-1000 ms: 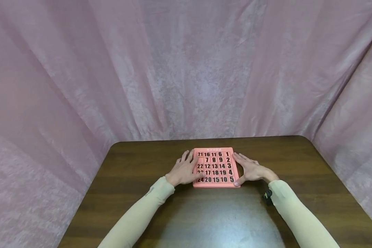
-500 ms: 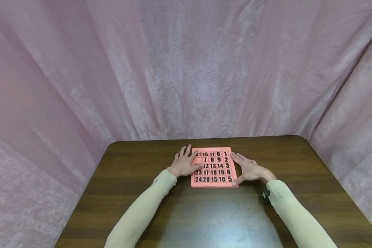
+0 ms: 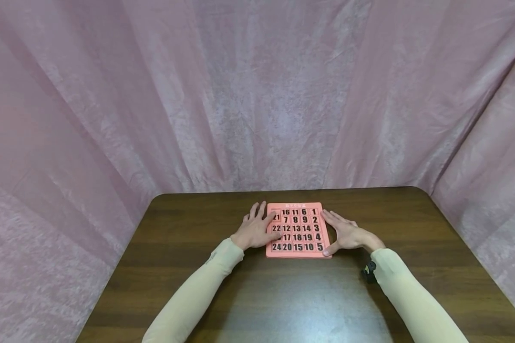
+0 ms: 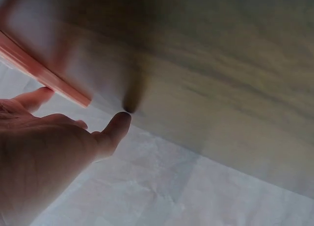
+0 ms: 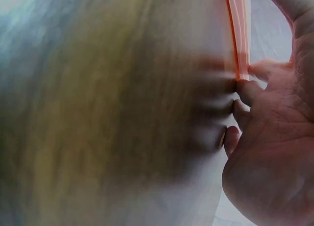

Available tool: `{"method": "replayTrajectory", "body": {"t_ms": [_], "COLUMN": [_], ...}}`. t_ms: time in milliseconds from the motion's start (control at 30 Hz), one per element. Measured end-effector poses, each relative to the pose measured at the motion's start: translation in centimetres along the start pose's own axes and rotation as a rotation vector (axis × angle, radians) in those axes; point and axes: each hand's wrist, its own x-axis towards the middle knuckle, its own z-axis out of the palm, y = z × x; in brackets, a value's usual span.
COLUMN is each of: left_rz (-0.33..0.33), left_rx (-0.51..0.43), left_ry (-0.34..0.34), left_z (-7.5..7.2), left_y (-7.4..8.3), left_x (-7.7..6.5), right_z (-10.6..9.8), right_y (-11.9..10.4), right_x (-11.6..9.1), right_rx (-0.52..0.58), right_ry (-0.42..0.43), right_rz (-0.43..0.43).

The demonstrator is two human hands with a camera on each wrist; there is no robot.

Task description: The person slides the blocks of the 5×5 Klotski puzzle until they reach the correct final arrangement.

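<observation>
A pink sliding number puzzle (image 3: 298, 232) lies flat on the table, its black numbers facing up. My left hand (image 3: 253, 233) is over its left side, index fingertip on the 21 tile and thumb over the 23 tile. The 21 tile sits lower than the 16 beside it, with a gap above it. My right hand (image 3: 346, 234) spans the right edge, fingers by the upper corner and thumb on the lower one. The right wrist view shows the fingers of that hand against the puzzle's edge (image 5: 239, 35). In the left wrist view, the puzzle's edge (image 4: 46, 76) is above my left hand.
The brown wooden table (image 3: 309, 295) has rounded far corners and a shiny patch near me. Pink velvet curtains (image 3: 274, 95) hang behind it and at both sides. A dark device (image 3: 369, 272) is at my right wrist.
The 21 tile has slid down from the top row into the gap beneath. My left thumb went up from the bottom rows, then partly back down. The right hand stays at the puzzle's edge.
</observation>
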Motion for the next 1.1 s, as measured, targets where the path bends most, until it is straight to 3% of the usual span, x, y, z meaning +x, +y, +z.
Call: {"method": "replayTrajectory", "body": {"t_ms": [367, 767, 1100], "left_rz": [0.053, 0.07, 0.037], "left_rx": [0.032, 0.058, 0.098], "left_ry": [0.03, -0.01, -0.022], "left_z": [-0.1, -0.1, 0.0], "left_y": [0.9, 3.0, 2.4], "left_x": [-0.1, 2.2, 2.4], "right_z": [-0.6, -0.1, 0.2], "right_y": [-0.1, 0.2, 0.5], "right_x": [-0.1, 0.0, -0.2], "right_rx": [-0.014, 0.001, 0.024], "right_ry": [0.001, 0.004, 0.011], "right_rz": [0.005, -0.023, -0.057]}}
